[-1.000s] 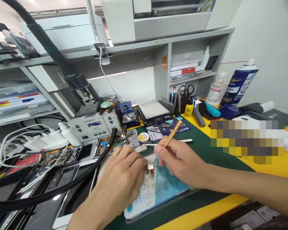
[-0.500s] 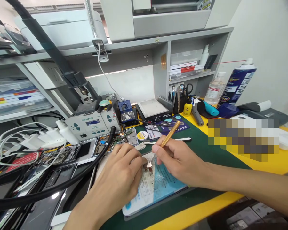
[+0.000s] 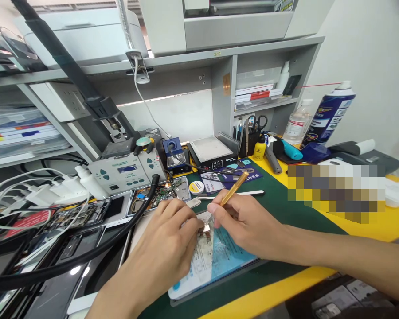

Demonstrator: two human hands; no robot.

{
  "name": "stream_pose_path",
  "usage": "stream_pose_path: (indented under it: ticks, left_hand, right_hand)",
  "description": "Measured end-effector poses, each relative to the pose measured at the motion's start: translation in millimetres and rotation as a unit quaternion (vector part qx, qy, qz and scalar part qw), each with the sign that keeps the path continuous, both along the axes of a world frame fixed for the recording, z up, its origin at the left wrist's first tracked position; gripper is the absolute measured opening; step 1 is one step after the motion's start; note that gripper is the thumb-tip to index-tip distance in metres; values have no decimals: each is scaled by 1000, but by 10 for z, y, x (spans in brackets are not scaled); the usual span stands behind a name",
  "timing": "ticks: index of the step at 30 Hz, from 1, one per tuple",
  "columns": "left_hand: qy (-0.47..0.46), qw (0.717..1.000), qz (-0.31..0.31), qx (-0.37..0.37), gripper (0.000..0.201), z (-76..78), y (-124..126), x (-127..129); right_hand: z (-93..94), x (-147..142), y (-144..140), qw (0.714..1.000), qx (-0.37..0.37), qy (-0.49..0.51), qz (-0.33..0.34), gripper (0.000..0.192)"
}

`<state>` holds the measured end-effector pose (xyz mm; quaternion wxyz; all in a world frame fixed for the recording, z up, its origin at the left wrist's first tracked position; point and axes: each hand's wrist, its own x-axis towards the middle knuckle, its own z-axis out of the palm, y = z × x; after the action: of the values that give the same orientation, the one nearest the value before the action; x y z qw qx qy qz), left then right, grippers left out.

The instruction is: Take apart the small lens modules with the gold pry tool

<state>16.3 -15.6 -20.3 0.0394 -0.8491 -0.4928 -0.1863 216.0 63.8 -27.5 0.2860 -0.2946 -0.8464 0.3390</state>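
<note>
In my right hand (image 3: 244, 217) is a slim craft knife with a gold handle (image 3: 234, 188), held like a pen. Its silver tip points down beside a small electronic part (image 3: 206, 228), which has a shiny face and brown flex-like tabs. My left hand (image 3: 174, 235) is closed, its fingertips pressing on that part's left side; they hide some of it. Both hands work over a worn blue-and-white booklet (image 3: 232, 252) lying on the green mat (image 3: 286, 212).
Left of my hands lie phone parts (image 3: 83, 217) and a thick black hose (image 3: 119, 237). Behind stand a hot-air station (image 3: 129, 170), a heating plate (image 3: 213, 148) and a tool holder (image 3: 249, 144). A spray can (image 3: 330, 115) and a clear bottle (image 3: 299, 122) stand at right.
The gold-handled knife has shifted slightly left and down, its tip closer to the small part. My left hand stays almost still on the part.
</note>
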Motion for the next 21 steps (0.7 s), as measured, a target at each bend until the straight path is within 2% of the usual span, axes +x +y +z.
stream_pose_path:
  ticks: [6, 21]
  left_hand:
    - [-2, 1000, -4, 1, 28, 9, -8, 0]
    - [-4, 1000, -5, 1, 28, 5, -19, 4]
  right_hand:
    - [24, -6, -4, 999, 0, -34, -8, 40]
    - [23, -10, -1, 999, 13, -38, -5, 40]
